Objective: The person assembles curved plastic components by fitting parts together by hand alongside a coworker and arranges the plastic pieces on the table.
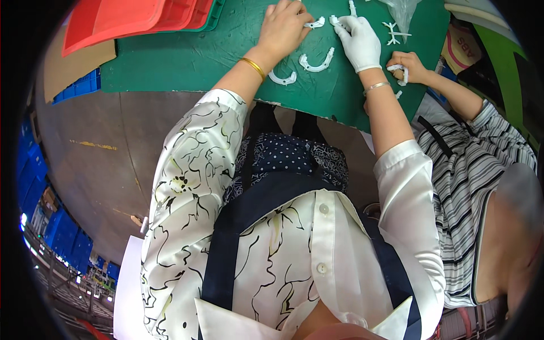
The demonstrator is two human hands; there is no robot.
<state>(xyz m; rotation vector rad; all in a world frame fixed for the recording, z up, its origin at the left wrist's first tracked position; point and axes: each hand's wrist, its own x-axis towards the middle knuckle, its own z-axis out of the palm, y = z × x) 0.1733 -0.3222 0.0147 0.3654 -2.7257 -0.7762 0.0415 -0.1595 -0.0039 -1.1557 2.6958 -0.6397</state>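
My left hand (281, 29), bare with a gold bangle at the wrist, is closed on a white curved plastic part (317, 23); the fingers hide most of it. Close beside it, my right hand (361, 45) wears a white glove. Its thumb and fingers pinch another white plastic piece (334, 21), whose full shape is hidden. A thin white stick-like end (352, 8) shows beyond the gloved fingers; whether it belongs to that piece I cannot tell. Nearer me, two C-shaped white plastic parts (316, 68) lie on the green table (187, 65), one close to my left wrist.
Stacked red trays (127, 22) over a green one (214, 16) stand at the far left. A branched white plastic piece (392, 34) and a clear plastic bag (402, 14) lie right of my glove. At right, a co-worker's hand (416, 67) holds a white curved part (403, 75).
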